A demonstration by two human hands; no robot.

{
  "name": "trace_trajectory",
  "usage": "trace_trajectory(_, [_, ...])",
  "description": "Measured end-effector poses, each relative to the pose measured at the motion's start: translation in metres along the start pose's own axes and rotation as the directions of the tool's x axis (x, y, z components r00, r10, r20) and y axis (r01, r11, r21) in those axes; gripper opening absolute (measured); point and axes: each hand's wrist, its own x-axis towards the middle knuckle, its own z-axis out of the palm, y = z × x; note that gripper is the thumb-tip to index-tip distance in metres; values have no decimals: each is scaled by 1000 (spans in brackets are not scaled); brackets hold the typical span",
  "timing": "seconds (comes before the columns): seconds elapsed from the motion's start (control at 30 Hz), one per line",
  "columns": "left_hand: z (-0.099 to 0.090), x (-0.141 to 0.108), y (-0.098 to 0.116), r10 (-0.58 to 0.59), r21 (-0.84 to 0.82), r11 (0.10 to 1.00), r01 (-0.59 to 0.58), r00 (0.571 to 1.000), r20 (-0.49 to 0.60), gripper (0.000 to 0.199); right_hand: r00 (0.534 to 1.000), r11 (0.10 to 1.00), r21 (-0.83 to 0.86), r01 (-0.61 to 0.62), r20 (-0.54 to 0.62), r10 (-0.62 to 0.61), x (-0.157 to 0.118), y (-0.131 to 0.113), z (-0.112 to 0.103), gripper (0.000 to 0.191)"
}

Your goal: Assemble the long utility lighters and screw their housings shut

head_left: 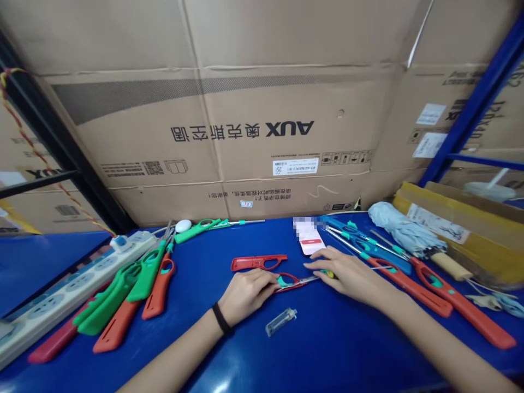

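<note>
My left hand point(250, 292) is closed around an opened red gas lighter point(297, 283) with a teal trigger, low over the blue table. My right hand point(347, 273) holds a small screwdriver point(329, 274) with a yellow-green handle, its thin shaft seeming to stick out behind the hand. The right fingertips are near the lighter's metal nozzle parts; whether they touch is unclear. Just beyond my left hand lies a loose red lighter casing half point(258, 262). A clear fuel tank point(280, 322) rests on the table nearer to me.
Green lighters point(147, 273) and orange lighters point(159, 289) lie left by a white power strip point(77, 284). Red lighters point(462, 303) and blue lighters point(380, 254) lie right, near a folded umbrella point(403, 226). A phone point(309, 237) lies behind my right hand, before a cardboard wall point(245, 103).
</note>
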Motion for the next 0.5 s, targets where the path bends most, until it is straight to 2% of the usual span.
trace_trajectory(0.03, [0,0,0,1,2,1000,-1,1000,-7,19,998,998,48,-41,-56,43,-6,-1,3,33])
trace_trajectory(0.1, [-1,1,0,1,3,1000,-1,1000,-25,17,993,989,128,-67,-89,79,-14,-7,9,35])
trace_trajectory(0.2, [-3,1,0,1,4,1000,-1,999,-49,14,993,982,184,-38,-103,58,-15,-21,17,36])
trace_trajectory(0.37, [-8,1,3,-3,12,1000,4,997,-73,11,956,965,228,131,-285,-62,21,-41,14,19])
trace_trajectory(0.47, [-11,2,5,-6,14,1000,7,998,-68,11,896,945,173,279,-400,-191,47,-44,14,14])
trace_trajectory(0.5, [-11,2,6,-9,13,1000,10,998,-68,11,886,941,171,291,-418,-198,53,-43,16,13])
